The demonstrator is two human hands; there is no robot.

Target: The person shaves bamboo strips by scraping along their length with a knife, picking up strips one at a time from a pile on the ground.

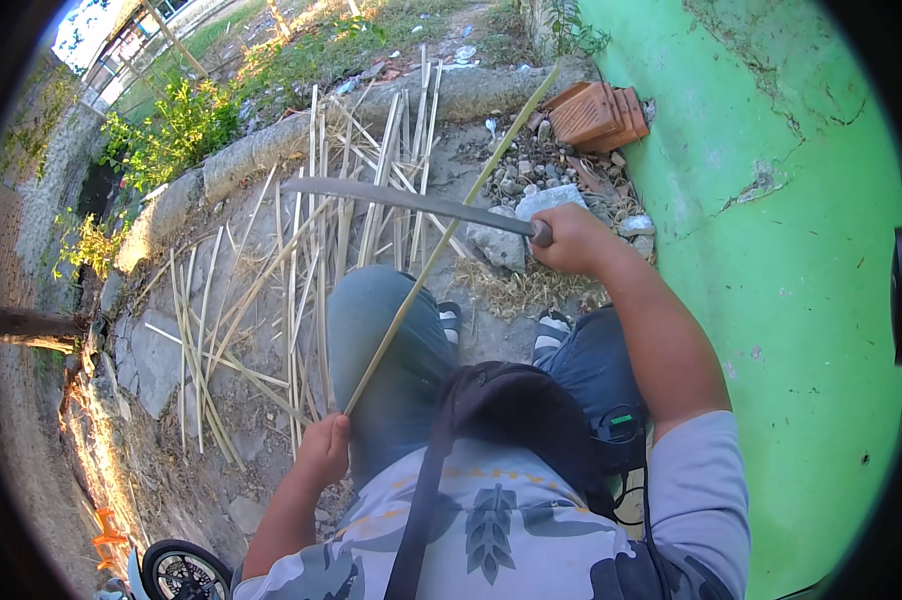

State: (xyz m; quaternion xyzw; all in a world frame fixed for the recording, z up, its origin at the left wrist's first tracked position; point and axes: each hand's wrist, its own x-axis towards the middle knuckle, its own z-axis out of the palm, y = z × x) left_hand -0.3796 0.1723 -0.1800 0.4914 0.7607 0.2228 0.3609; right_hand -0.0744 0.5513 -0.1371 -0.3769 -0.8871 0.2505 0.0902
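Observation:
My right hand (569,240) is closed round the handle of a machete (401,198), whose long dark blade points left. Under the blade, or against it, a long pale green bamboo strip (426,272) runs slantwise from far right to near left; I cannot tell whether they touch. The near end of that strip sits in my left hand (323,450), closed beside my left knee. Beyond my knees, many split bamboo strips (376,215) lie loosely criss-crossed on the ground, with another bunch (203,350) to the left.
A green wall (751,250) rises close on my right. Stacked orange roof tiles (599,117), stones and a pale chunk (553,202) lie beside it. A low concrete kerb (261,145) crosses the far side, with a leafy bush (176,135) behind. A motorbike wheel (184,575) stands near left.

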